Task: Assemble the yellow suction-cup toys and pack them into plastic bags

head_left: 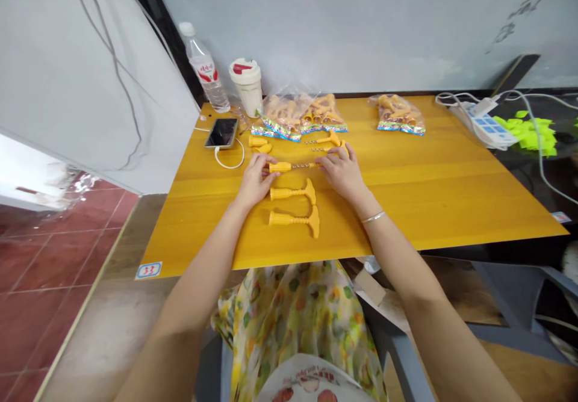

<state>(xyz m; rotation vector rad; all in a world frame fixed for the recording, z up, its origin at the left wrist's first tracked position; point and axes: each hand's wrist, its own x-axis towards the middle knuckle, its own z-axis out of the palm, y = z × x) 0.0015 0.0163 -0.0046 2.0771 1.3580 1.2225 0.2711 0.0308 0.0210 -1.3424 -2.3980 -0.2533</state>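
My left hand (255, 179) is closed on a yellow plastic sleeve (280, 166). A metal corkscrew spiral (300, 166) runs from the sleeve's mouth toward my right hand (342, 172), whose fingers close round the yellow handle end and mostly hide it. Nearer to me lie two yellow corkscrews with their sleeves on, one (292, 192) above the other (293, 218). Behind my right hand, two bare corkscrews (329, 139) point their spirals left, the lower one partly covered by my fingers. Loose yellow sleeves (258, 141) lie behind my left hand.
Plastic bags of yellow parts (289, 113) and another bag (400, 113) lie along the back edge. At the back left are a phone (222, 132) on a white cable, a lidded cup (247, 86) and a water bottle (206, 71). A power strip (487, 126) sits at the right.
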